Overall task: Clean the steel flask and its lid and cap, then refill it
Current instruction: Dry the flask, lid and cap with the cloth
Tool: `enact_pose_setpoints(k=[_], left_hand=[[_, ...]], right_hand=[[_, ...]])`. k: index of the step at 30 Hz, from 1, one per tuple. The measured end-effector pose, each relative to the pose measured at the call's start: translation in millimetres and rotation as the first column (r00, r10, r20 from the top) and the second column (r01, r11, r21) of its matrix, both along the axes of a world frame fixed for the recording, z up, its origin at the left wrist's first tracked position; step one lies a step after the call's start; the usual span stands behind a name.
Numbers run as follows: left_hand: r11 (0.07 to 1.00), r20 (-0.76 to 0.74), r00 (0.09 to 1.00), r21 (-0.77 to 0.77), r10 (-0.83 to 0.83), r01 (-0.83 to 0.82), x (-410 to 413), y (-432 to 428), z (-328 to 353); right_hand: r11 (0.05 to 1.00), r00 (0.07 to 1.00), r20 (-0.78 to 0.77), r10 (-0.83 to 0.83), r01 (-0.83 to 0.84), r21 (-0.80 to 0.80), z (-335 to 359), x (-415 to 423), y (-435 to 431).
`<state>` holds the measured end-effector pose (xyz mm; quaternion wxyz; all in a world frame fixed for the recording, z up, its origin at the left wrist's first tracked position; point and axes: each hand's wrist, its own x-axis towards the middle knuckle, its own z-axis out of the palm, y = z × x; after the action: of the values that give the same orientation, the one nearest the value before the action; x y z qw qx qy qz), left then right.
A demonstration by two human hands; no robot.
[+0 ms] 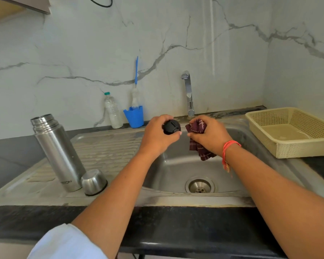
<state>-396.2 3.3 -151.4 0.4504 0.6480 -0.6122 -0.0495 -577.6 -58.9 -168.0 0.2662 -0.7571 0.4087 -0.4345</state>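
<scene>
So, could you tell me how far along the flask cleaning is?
Taken apart already: the flask stands open on the draining board, its steel cap mouth-down beside it; whether they are washed, I cannot tell. In hand: the left hand holds the black lid over the sink, the right hand grips a dark red cloth. Left: refilling and closing; no water runs from the tap.

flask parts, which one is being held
The black lid, in the left hand; the steel flask and steel cap stand on the drainboard.
</scene>
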Motion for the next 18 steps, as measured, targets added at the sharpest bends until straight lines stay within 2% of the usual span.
enact_pose_setpoints(k=[3,6,9,12,18], left_hand=[[0.982,0.153,0.987,0.186,-0.046,0.017,2,20,8],[0.970,0.239,0.970,0.241,-0.046,-0.014,9,34,12],[0.967,0.232,0.973,0.251,-0.018,-0.042,22,42,18],[0.937,0.125,0.992,0.350,-0.031,-0.015,38,47,21],[0.938,0.123,0.992,0.346,-0.003,-0.040,54,55,17]], right_hand=[[0.999,0.999,-0.022,0.035,-0.035,-0.003,-1,0,2],[0.995,0.995,-0.030,0.098,-0.098,0.011,-1,4,7],[0.989,0.987,-0.069,0.147,-0.146,0.013,-1,6,12],[0.987,0.982,-0.105,0.159,-0.159,0.012,0,7,14],[0.985,0.978,-0.121,0.171,-0.168,0.030,-1,9,16]])
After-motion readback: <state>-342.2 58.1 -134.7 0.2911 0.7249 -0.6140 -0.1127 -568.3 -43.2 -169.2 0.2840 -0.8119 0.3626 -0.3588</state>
